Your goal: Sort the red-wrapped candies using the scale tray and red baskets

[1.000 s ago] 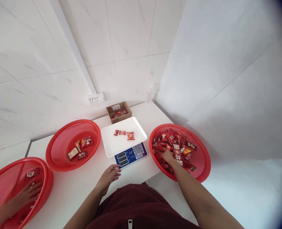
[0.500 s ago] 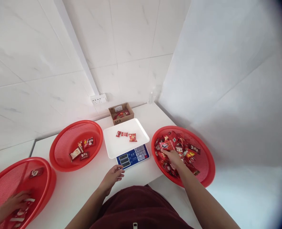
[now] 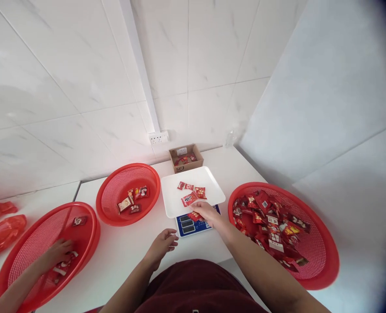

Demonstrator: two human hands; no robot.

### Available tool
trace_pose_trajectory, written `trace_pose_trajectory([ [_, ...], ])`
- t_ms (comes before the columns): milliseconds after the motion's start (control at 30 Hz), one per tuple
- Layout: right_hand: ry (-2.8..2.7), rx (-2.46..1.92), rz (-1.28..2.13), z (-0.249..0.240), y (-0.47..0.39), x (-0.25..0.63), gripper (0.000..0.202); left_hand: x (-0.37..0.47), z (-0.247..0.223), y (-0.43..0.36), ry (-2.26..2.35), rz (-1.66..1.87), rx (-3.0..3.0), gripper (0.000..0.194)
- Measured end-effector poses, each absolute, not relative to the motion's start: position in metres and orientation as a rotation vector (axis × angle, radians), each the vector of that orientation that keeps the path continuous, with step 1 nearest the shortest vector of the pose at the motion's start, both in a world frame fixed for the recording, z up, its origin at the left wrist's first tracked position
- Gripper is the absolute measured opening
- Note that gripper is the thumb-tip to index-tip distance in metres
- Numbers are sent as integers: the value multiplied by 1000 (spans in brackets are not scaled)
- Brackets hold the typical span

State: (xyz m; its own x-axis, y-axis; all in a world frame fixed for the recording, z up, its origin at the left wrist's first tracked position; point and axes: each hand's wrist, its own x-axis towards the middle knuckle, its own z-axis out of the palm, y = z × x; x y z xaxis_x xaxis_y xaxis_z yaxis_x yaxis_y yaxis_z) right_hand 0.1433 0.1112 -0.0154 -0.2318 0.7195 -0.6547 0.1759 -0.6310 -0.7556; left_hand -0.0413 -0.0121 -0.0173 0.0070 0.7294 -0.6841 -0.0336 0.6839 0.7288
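Red packet (image 3: 188,199) at the white tray (image 3: 172,204)
The right hand (image 3: 206,211) pinches it over the tray's near side, a second packet (image 3: 194,216) just below; the left hand (image 3: 163,247) is loosely spread, half-curled, just beside the blue scale (image 3: 188,228) on the bench (image 3: 128,252).

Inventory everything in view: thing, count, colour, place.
Tabletop: one, white, across middle.
Digital scale: one, blue panel, on tabletop.
Tray: one, white, on scale.
Mesh baskets: three, red, two left of tray, one right.
Snack packets: many, mostly red, in baskets, on tray.
Cardboard box: one, brown, behind tray.
Socket strip: one, white, on wall.
Cable trunking: one, white, above socket strip.
Container: one, transparent, far tabletop corner.
Plastic bags: apparently two, red, far left.
Co-worker's hand: one, bare, in leftmost basket.
Garment: one, maroon, bottom.
Left hand: one, bare, beside scale.
Right hand: one, bare, gripping packet, tray's edge.
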Motion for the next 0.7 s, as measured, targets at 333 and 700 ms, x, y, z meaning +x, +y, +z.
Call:
trace_pose_trajectory([
  [333,-904,-1362,1856,-12,119,159,24,-47,-13,-20,1460,667,585,49],
  [700,-1359,-1823,885,-39,109,258,38,-47,-7,-19,1446,635,596,44],
])
